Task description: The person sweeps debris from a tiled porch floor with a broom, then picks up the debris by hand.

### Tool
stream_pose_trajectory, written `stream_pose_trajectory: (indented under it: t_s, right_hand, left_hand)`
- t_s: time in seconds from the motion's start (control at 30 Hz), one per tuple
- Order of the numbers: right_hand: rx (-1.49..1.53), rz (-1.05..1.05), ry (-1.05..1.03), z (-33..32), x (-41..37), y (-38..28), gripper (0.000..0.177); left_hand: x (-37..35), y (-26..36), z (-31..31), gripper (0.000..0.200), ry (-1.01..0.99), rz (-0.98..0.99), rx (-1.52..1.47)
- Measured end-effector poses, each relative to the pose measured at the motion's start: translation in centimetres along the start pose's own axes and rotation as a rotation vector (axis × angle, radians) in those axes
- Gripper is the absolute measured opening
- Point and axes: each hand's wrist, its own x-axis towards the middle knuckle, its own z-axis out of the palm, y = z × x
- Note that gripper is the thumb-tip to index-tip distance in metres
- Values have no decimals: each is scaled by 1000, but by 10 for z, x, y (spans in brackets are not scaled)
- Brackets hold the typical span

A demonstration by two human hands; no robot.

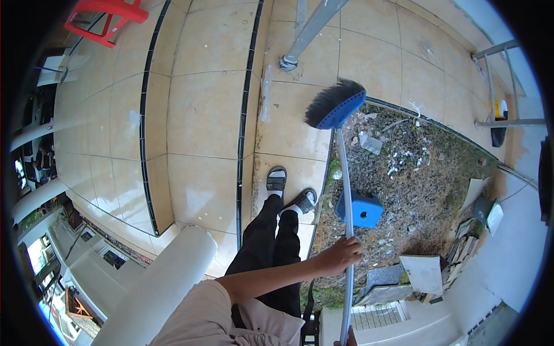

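Outdoors, on the tile edge. Left hand [340, 255] is clenched around the broom [344, 173] handle at mid-length. Right hand [350, 341] is only a sliver at the bottom edge, touching the handle (grip cannot be told). Broom's blue head sits up where the tiles [202, 115] meet the dirt patch [415, 184]. A blue box [360, 209] lies just beside the handle.

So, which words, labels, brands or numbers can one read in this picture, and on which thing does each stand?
None can be read.
The broom, the blue box on the soil and the red stool show no lettering.
The yellow and white object by the metal frame is too small to tell.
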Motion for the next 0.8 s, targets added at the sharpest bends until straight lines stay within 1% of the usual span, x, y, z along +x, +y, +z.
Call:
stream_pose_trajectory:
  t_s: [0.03, 0.07, 0.1, 0.13, 0.17, 0.2, 0.27, 0.3, 0.37, 0.4, 0.43, 0.47, 0.5, 0.53, 0.57, 0.6, 0.63, 0.67, 0.73, 0.77, 0.8]
  right_hand:
    - [33, -64, -36, 5, 13, 1, 52]
    - [66, -132, -72, 12, 28, 2, 52]
    - [3, -248, -61, 21, 45, 0, 52]
    - [-61, -361, -50, 32, 62, -6, 52]
    - [-80, -433, -33, 40, 75, -26, 51]
    - [-99, -502, -18, 48, 87, -44, 51]
    - [-193, -488, 13, 62, 104, -43, 51]
    - [-243, -487, 31, 67, 109, -42, 51]
    - [-221, -463, 85, 59, 103, -35, 53]
    - [-213, -447, 114, 53, 98, -27, 54]
    - [-166, -487, 166, 52, 93, -2, 53]
    - [-126, -429, 172, 49, 78, 21, 53]
    - [-85, -372, 179, 43, 65, 32, 52]
    - [-178, -135, 140, 32, 34, 14, 51]
    - [-121, 83, 70, 28, 16, 15, 52]
    - [-129, -279, 231, 35, 1, 38, 53]
    - [-39, 11, 139, 36, -15, 42, 54]
    - [35, 86, 99, 37, -26, 43, 54]
    - [51, -79, 137, 40, -29, 43, 53]
    - [54, -94, 90, 42, -21, 45, 53]
    - [60, -108, 45, 43, -10, 43, 53]
  left_hand:
    - [-4, -11, -19, 26, -35, -45, 0]
    - [-12, -27, -33, 29, -12, -57, 42]
    - [-21, -43, -46, 26, 17, -88, 100]
    - [-31, -58, -58, 21, 102, -88, 101]
    - [-39, -67, -73, 18, 105, -128, 153]
    - [-51, -86, -74, 20, 109, -146, 156]
    - [-65, -115, -65, 21, 160, -162, 134]
    - [-63, -115, -60, 21, 160, -140, 120]
    - [-44, -111, -38, 20, 165, -98, 88]
    - [-37, -106, -20, 19, 134, -78, 23]
    - [-33, -101, 5, 18, 101, -56, -4]
    - [-25, -80, 11, 18, 18, -52, -44]
    - [-21, -64, 32, 19, 72, -19, -87]
    - [-18, -44, 42, 20, 13, -51, -192]
    - [-17, -25, 48, 21, 18, 0, -173]
    - [-17, -6, 47, 21, -49, 2, -187]
    - [-18, 8, 45, 21, -56, 23, -142]
    - [-19, 19, 42, 21, -66, 43, -95]
    - [-20, 22, 17, 22, -79, 26, -31]
    - [-22, 18, 1, 22, -91, 22, 2]
    - [-21, 7, -18, 22, -17, 33, 62]
